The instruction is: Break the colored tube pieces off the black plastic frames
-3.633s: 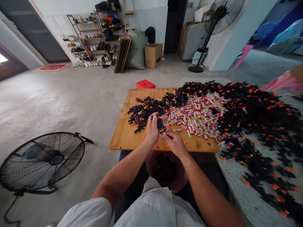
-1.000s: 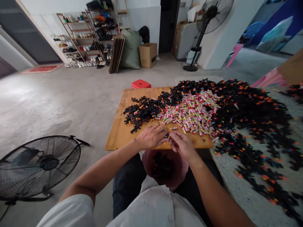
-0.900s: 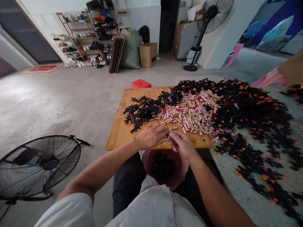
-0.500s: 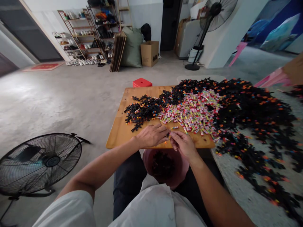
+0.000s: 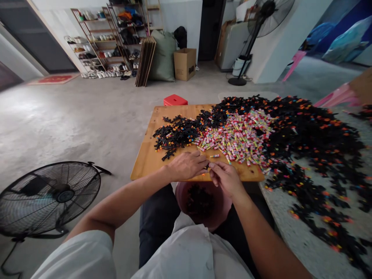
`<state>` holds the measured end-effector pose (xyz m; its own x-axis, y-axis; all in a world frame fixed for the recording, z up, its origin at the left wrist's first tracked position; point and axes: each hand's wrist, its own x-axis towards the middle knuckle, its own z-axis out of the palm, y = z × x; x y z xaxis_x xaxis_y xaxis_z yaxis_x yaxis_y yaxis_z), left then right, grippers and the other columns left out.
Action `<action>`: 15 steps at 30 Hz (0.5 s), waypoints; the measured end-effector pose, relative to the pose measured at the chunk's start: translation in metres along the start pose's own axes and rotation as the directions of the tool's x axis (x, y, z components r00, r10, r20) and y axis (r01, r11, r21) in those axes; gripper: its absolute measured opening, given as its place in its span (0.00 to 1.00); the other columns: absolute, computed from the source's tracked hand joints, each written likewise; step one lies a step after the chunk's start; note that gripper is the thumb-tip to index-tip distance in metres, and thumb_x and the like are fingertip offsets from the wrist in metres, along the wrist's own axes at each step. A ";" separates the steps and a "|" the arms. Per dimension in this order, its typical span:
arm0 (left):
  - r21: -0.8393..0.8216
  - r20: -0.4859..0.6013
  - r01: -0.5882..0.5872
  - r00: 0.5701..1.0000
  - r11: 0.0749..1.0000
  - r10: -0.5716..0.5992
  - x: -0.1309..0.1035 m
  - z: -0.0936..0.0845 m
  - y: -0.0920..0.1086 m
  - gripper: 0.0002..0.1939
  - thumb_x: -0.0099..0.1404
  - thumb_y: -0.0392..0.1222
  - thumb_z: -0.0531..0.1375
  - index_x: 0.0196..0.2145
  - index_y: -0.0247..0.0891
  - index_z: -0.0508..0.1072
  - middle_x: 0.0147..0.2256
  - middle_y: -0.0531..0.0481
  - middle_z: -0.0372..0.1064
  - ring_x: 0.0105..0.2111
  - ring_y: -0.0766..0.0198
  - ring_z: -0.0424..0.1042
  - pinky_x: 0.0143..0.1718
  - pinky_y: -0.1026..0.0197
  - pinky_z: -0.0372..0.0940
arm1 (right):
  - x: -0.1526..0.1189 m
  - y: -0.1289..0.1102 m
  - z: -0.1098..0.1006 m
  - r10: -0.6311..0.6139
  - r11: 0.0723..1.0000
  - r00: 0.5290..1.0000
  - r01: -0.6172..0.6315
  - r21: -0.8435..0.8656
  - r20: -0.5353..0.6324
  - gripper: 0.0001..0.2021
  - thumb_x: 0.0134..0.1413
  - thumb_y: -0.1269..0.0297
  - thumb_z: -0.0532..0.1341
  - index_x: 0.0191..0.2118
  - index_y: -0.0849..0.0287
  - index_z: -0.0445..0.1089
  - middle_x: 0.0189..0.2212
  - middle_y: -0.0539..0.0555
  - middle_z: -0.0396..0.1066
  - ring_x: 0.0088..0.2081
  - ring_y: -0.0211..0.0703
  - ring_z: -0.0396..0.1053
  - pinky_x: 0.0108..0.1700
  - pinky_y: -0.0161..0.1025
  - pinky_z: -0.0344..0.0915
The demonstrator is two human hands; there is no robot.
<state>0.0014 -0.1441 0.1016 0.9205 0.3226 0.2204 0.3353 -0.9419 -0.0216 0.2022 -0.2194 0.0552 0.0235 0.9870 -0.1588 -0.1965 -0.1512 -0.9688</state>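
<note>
At the near edge of the wooden board, my left hand (image 5: 188, 166) and my right hand (image 5: 225, 176) meet fingertip to fingertip. Pinched between them is a small black plastic piece (image 5: 207, 166), mostly covered by the fingers. Just beyond the fingers lies a single small printed tube (image 5: 215, 156). A heap of similar pink, white and yellow tubes (image 5: 238, 135) spreads behind it. Black plastic pieces with orange, yellow and blue bits form a pile (image 5: 176, 133) beyond my left hand. Below the hands, a pink tub (image 5: 223, 211) between my legs holds more black pieces.
The wooden board (image 5: 145, 155) adjoins a grey stone-like surface (image 5: 293, 236) on the right, which bears a large heap of black pieces (image 5: 314, 135). A floor fan (image 5: 64, 195) stands at left. Beyond the board are a red stool (image 5: 175, 100) and a cardboard box (image 5: 185, 64).
Both hands keep their pinch on the black piece at nearly the same spot, with slight finger movement. The camera view has shifted a little.
</note>
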 end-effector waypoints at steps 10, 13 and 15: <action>-0.027 0.019 -0.024 1.000 0.999 0.024 -0.001 0.016 0.000 0.19 0.79 0.53 0.51 0.51 0.39 0.75 0.44 0.42 0.74 0.44 0.55 0.70 0.38 0.57 0.64 | -0.009 -0.005 -0.015 -0.175 0.809 0.974 0.224 -0.544 0.142 0.15 0.68 0.49 0.61 0.42 0.56 0.76 0.24 0.49 0.73 0.24 0.40 0.70 0.28 0.37 0.66; -0.045 0.037 -0.060 0.997 0.997 0.061 -0.003 0.023 0.001 0.22 0.80 0.53 0.49 0.45 0.36 0.76 0.41 0.41 0.74 0.40 0.57 0.70 0.35 0.58 0.64 | -0.013 0.000 -0.019 -0.187 0.764 0.965 0.261 -0.590 0.185 0.14 0.68 0.51 0.60 0.44 0.56 0.76 0.24 0.49 0.73 0.26 0.42 0.72 0.31 0.37 0.67; -0.061 0.056 -0.075 0.995 0.995 0.078 -0.004 0.025 0.002 0.23 0.80 0.53 0.47 0.43 0.36 0.76 0.41 0.41 0.74 0.40 0.57 0.71 0.35 0.58 0.64 | -0.015 0.004 -0.020 -0.159 0.800 0.970 0.237 -0.552 0.186 0.14 0.68 0.51 0.60 0.44 0.56 0.76 0.23 0.49 0.73 0.26 0.41 0.72 0.31 0.37 0.68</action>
<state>0.0036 -0.1444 0.0765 0.9538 0.2525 0.1628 0.2524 -0.9674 0.0219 0.2202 -0.2355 0.0494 -0.1287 0.9911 0.0352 0.3895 0.0832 -0.9172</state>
